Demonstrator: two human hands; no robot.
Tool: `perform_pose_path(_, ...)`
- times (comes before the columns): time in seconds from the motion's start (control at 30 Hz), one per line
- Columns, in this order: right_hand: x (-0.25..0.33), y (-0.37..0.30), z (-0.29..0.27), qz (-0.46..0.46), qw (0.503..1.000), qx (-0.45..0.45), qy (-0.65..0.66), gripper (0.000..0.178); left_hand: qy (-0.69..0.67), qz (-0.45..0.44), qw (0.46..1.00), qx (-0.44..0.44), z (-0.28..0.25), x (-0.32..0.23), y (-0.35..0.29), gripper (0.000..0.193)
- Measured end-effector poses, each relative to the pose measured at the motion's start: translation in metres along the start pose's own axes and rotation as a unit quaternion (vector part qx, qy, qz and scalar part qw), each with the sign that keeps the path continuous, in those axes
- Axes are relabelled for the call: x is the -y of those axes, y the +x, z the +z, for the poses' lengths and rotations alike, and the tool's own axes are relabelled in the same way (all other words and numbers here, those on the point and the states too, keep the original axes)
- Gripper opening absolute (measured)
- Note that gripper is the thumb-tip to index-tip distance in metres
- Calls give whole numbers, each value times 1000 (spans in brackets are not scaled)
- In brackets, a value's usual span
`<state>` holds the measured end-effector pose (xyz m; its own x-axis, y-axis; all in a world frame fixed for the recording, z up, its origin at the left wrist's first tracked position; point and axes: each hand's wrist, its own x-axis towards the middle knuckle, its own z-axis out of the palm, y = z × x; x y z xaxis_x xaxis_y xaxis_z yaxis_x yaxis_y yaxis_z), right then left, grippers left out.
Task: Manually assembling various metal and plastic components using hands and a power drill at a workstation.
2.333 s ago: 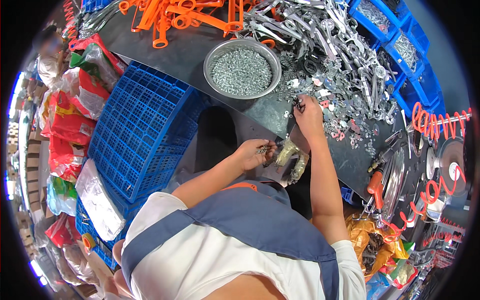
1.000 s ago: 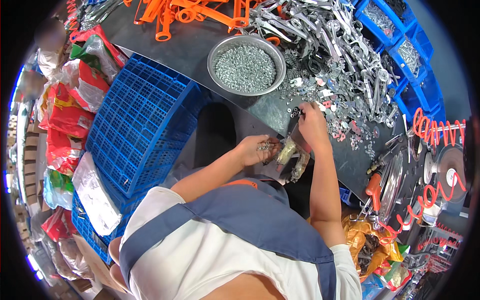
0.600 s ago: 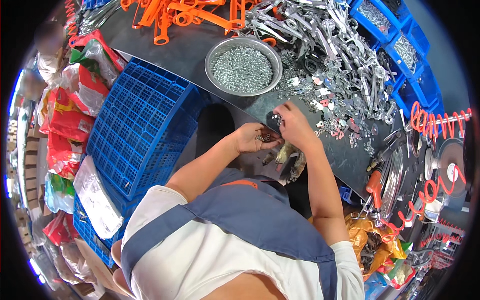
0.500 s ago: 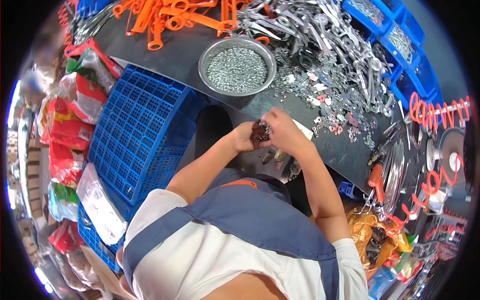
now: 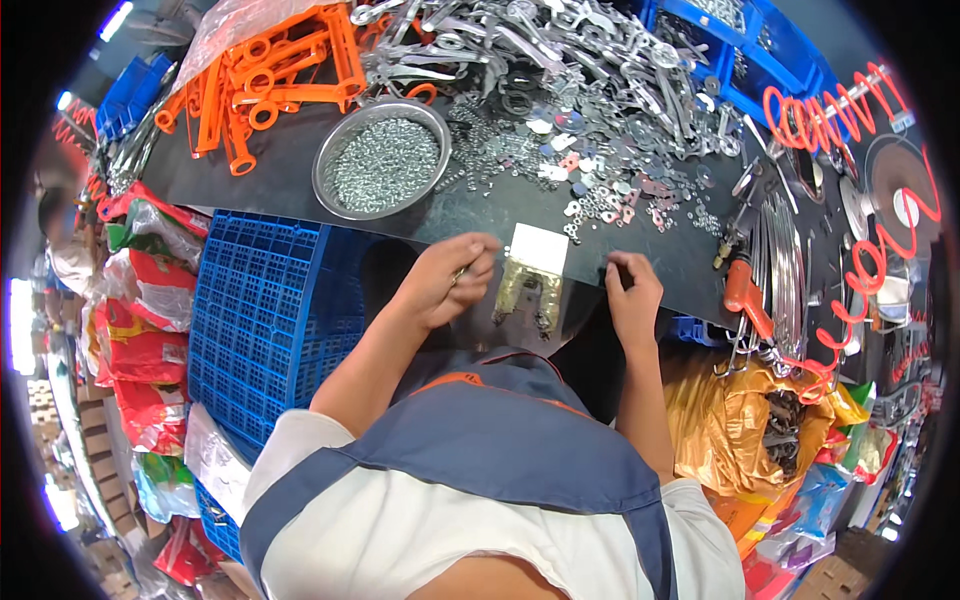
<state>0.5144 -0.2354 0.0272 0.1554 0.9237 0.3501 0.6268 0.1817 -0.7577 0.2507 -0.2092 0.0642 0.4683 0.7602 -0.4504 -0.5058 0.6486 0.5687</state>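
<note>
My left hand (image 5: 455, 280) is closed just off the near table edge, left of a white square plate (image 5: 538, 248). Small metal parts (image 5: 458, 273) show between its fingers; their exact kind is too small to tell. My right hand (image 5: 635, 293) is at the table edge, right of the plate, with fingers curled in toward the thumb. Whether anything small sits in that pinch is hidden. A brass-coloured two-armed fixture (image 5: 528, 287) juts toward me from under the plate, between both hands. Scattered small metal pieces and washers (image 5: 600, 185) lie beyond.
A steel bowl (image 5: 322, 180) of small shiny parts stands left of the scatter. Behind are orange plastic handles (image 5: 270, 80) and piled metal levers (image 5: 560, 50). Blue bins (image 5: 770, 70) stand far right; an orange-handled tool (image 5: 742, 290) lies near right. A blue crate (image 5: 255, 310) stands left.
My hands have drawn apart, the left moving left and closing, the right moving right. The plate and fixture are now uncovered between them. The whole view has shifted and turned.
</note>
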Motion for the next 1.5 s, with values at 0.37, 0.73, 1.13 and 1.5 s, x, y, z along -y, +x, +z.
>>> perform_pose_path(0.37,-11,26,36,-71,987,48,-138,23,288,93,953,5,37,17,81,22)
perform_pose_path(0.73,44,47,43,-65,978,107,164,18,38,8,995,-90,36,3,65,29)
perform_pose_path(1.13,-26,42,47,-185,966,-18,-178,17,594,245,766,-31,20,8,105,21)
perform_pose_path(1.5,-22,61,47,-168,961,-59,-212,30,736,349,577,-60,31,21,141,25)
